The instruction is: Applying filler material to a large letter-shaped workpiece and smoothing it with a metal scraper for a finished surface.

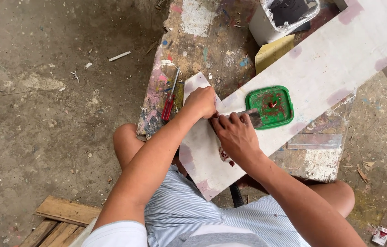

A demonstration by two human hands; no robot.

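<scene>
Your left hand fisted, pressing white board on bench; your right hand grips scraper beside green lid; screwdriver nearby.

A low, paint-spattered wooden workbench stands on a dusty concrete floor. On the bench lie a red-handled screwdriver at left, a long white-painted board running diagonally from near to far right, a white plastic bucket and a yellow sheet of sandpaper at the far side.
</scene>
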